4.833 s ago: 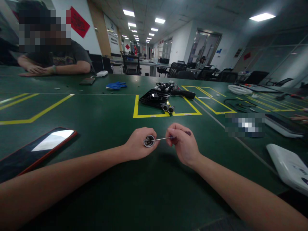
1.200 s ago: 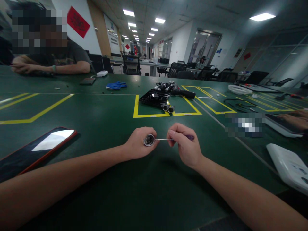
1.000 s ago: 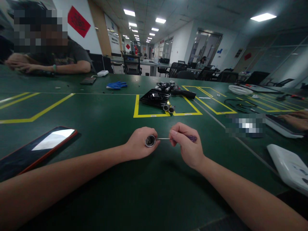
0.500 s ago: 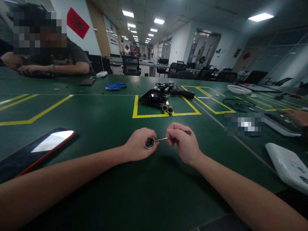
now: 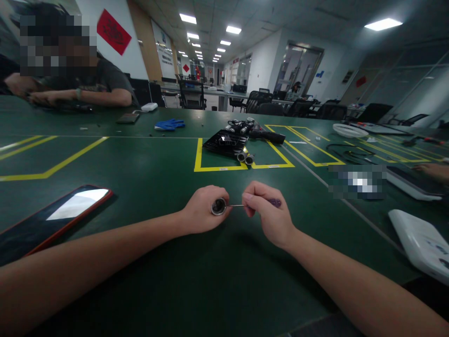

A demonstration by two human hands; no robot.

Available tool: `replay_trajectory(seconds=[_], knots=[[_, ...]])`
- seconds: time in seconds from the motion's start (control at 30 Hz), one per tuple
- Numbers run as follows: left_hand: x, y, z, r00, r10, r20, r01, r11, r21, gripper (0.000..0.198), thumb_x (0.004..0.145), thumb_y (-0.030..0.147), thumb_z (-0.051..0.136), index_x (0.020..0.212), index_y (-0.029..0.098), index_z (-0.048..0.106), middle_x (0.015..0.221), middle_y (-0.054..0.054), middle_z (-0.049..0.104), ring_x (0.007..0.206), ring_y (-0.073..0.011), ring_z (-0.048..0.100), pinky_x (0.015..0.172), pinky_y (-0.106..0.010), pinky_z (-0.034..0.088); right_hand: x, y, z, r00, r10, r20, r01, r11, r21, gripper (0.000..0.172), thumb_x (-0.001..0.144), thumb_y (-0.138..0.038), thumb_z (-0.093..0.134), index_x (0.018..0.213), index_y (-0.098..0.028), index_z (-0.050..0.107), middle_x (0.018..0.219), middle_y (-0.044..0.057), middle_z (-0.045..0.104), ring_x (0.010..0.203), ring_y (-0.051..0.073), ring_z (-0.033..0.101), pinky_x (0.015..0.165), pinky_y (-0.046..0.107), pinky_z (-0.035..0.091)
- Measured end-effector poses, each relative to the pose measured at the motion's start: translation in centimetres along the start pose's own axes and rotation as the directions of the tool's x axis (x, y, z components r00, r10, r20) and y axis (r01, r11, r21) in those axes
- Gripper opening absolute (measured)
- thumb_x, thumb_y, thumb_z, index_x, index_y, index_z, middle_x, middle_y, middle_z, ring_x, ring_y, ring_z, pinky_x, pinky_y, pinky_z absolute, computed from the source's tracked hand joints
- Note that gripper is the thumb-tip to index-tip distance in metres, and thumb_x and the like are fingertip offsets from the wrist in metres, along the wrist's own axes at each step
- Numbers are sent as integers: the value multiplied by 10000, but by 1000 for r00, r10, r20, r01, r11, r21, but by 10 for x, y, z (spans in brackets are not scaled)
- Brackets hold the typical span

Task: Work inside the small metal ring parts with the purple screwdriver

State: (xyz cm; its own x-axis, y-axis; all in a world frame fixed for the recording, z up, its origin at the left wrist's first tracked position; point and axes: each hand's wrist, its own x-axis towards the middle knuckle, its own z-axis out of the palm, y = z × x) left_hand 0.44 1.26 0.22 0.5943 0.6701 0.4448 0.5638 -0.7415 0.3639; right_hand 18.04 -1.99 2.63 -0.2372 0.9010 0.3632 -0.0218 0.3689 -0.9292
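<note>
Hands meet low over the green table (image 5: 224, 285), close to the person's edge of it. The left hand (image 5: 201, 211) rests on the table top with its fingers curled tight around a small round metal part (image 5: 219, 206), whose open end faces the camera and the other hand. The right hand (image 5: 270, 216) is closed in a pinch on a slim screwdriver (image 5: 275, 202) with a purple handle; the thin shaft lies nearly level and its tip sits in the mouth of the metal part. To the left, near the forearm, a phone in a red case (image 5: 61, 217) lies flat with light glaring off its screen. Farther out, a black tray (image 5: 226, 142) sits partly inside a rectangle of yellow tape (image 5: 198, 155), with two short metal cylinders (image 5: 245, 158) just beside its near corner and more dark parts behind it. A blue glove (image 5: 169, 124) lies beyond that. At the right edge are a white device (image 5: 419, 243) and a black cable (image 5: 345, 152). Across the table on the far left, another person (image 5: 94, 89) rests both forearms on the top.
</note>
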Motion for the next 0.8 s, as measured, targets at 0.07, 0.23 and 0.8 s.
replay_trajectory(seconds=[0.07,0.23,0.8], knots=[[0,0,0,1000,4,-1,-4,1000,4,126,760,253,552,696,148,521,658,-5,559,594,-118,519,546,-220,397,2,3,0,999,44,-9,-43,997,60,215,752,-170,508,537,-173,505,481,-45,444,478,83,413,481,229,322],[1,0,-1,999,27,-20,-28,999,-17,118,754,248,547,702,143,529,661,-14,571,593,-122,523,548,-225,404,7,12,-1,983,184,-26,-173,957,235,182,737,-199,510,557,-171,517,464,-43,464,441,80,419,439,222,288],[0,2,-2,1000,12,-6,-12,1000,-20,139,762,267,542,691,151,516,663,-7,564,592,-115,527,543,-215,407,-3,-1,0,999,-19,27,21,998,-60,230,777,-180,497,548,-179,484,515,-40,448,517,94,426,519,243,337]])
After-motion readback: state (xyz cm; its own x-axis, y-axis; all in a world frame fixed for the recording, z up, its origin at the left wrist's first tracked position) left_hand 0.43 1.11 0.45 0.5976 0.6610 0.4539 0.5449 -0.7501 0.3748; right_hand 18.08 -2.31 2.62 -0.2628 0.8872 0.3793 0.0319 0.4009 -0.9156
